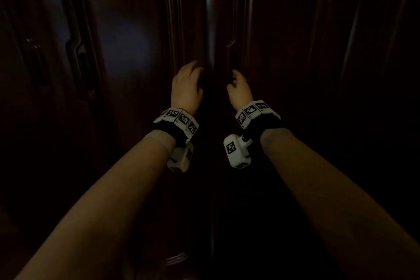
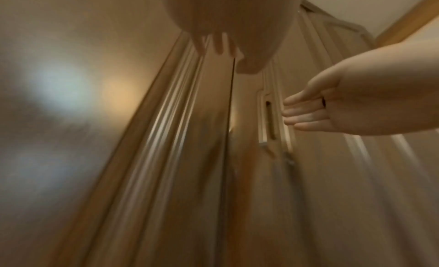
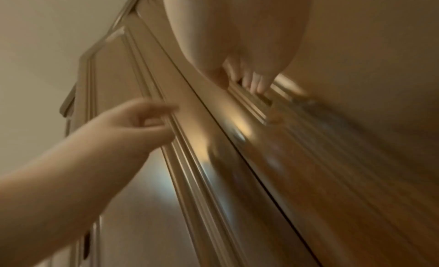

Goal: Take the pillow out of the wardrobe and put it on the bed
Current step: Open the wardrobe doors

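Note:
The dark wooden wardrobe fills the head view, and its two middle doors meet at a closed seam. My left hand is at the moulding on the left door, fingers loosely curled and holding nothing. My right hand reaches with straight fingers to the recessed handle of the right door. In the left wrist view the right hand is just short of the handle slot. From the right wrist, its fingertips are at the slot. No pillow is visible.
Further left another door has its own recessed handle. The room is dim, with a faint light reflection on the left door panel. A pale ceiling shows above the wardrobe top.

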A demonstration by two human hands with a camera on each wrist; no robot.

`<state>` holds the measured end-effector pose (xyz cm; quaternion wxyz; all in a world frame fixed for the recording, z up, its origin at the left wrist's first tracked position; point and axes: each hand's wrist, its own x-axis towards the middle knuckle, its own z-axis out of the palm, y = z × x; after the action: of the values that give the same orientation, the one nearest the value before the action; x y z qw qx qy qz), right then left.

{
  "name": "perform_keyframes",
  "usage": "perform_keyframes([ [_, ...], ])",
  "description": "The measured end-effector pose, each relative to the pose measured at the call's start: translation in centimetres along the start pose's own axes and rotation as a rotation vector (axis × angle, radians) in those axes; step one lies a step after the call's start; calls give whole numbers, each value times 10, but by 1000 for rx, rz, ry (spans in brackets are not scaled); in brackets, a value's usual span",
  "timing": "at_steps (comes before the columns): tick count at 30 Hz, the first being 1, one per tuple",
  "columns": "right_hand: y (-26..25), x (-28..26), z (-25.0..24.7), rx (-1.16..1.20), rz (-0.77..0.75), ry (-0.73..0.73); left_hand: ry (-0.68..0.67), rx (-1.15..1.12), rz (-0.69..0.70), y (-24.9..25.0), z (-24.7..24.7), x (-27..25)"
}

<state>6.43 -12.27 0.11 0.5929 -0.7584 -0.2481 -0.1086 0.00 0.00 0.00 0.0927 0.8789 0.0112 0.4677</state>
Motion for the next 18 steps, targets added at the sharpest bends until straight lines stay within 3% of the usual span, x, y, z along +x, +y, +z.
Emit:
perform_keyframes([
  [6,8,29,15,-113,21,21,-108,185,118,-16,23,17],
  [14,8,48,24,-70,43,184,-240,263,74,-37,43,22],
  [18,-1,44,19,55,78,268,-276,196,72,-37,41,19],
])
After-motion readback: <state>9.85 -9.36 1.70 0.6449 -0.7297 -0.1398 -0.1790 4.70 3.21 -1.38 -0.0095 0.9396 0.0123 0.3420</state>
